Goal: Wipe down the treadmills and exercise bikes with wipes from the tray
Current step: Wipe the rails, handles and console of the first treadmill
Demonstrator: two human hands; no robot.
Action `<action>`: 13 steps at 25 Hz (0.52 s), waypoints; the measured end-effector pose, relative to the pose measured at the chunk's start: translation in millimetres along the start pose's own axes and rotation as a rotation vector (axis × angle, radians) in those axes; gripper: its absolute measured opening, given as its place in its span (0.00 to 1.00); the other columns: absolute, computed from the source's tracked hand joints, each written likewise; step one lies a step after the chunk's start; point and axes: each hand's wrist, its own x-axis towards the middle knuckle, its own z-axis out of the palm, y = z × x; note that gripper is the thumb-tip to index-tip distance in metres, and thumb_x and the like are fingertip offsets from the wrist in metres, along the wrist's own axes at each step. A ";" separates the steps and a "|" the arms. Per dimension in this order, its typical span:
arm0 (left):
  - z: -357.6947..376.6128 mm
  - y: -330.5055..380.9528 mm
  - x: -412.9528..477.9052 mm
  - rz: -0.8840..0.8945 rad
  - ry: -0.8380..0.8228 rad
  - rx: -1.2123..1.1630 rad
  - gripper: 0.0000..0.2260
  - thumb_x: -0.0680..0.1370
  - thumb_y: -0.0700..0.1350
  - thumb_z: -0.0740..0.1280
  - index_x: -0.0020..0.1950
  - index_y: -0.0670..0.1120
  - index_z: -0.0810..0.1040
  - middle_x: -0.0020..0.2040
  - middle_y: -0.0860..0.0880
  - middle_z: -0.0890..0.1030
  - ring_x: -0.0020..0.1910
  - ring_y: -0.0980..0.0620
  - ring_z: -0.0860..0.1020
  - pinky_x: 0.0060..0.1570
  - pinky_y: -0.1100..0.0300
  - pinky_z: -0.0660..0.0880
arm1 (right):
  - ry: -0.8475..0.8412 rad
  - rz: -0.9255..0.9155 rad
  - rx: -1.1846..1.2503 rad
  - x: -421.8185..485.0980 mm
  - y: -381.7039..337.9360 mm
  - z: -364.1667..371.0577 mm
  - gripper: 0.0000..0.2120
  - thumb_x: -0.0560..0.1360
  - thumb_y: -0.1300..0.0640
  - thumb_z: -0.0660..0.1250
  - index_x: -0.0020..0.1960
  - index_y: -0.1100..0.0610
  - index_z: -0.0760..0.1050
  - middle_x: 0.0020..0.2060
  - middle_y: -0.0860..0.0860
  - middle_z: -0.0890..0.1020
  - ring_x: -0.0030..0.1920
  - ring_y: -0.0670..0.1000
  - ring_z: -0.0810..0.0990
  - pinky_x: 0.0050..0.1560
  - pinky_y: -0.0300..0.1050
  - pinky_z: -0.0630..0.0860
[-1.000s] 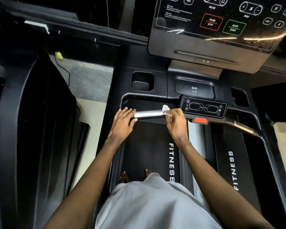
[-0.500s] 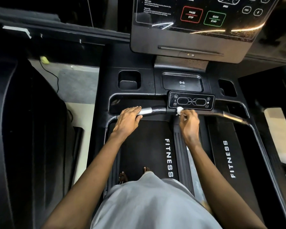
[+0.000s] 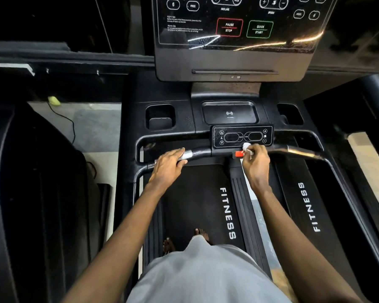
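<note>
Pinching a wipe (image 3: 246, 147), right hand (image 3: 256, 166) presses lower edge of control panel (image 3: 242, 136).

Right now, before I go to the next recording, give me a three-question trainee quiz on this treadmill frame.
1. True or false: the left hand rests on the curved black handlebar.
2. The small crumpled white wipe is at: A) the green-outlined quick start button; B) the lower edge of the small black handlebar control panel; C) the running belt.
3. Which hand pinches the wipe?
Key: 1 true; 2 B; 3 the right hand.
</note>
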 end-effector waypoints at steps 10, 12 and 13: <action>-31.9 3.8 42.8 -0.107 0.053 -0.145 0.19 0.83 0.48 0.64 0.73 0.45 0.74 0.70 0.44 0.76 0.70 0.44 0.73 0.71 0.52 0.67 | 0.020 -0.091 0.119 36.0 -55.8 4.8 0.09 0.76 0.64 0.67 0.54 0.58 0.82 0.47 0.54 0.81 0.46 0.48 0.77 0.52 0.32 0.69; -55.9 8.7 69.5 -0.090 0.161 -0.147 0.19 0.82 0.45 0.64 0.73 0.43 0.74 0.70 0.42 0.77 0.69 0.42 0.74 0.72 0.51 0.67 | 0.008 -0.105 0.178 59.6 -75.0 6.6 0.11 0.77 0.65 0.66 0.55 0.57 0.83 0.49 0.55 0.81 0.47 0.47 0.79 0.53 0.26 0.69; -70.2 12.5 85.1 -0.075 0.208 -0.126 0.19 0.82 0.44 0.64 0.73 0.42 0.74 0.70 0.41 0.76 0.69 0.42 0.74 0.72 0.51 0.67 | -0.012 -0.106 0.196 74.5 -85.8 6.7 0.12 0.77 0.66 0.66 0.56 0.57 0.84 0.50 0.55 0.80 0.48 0.48 0.79 0.53 0.26 0.70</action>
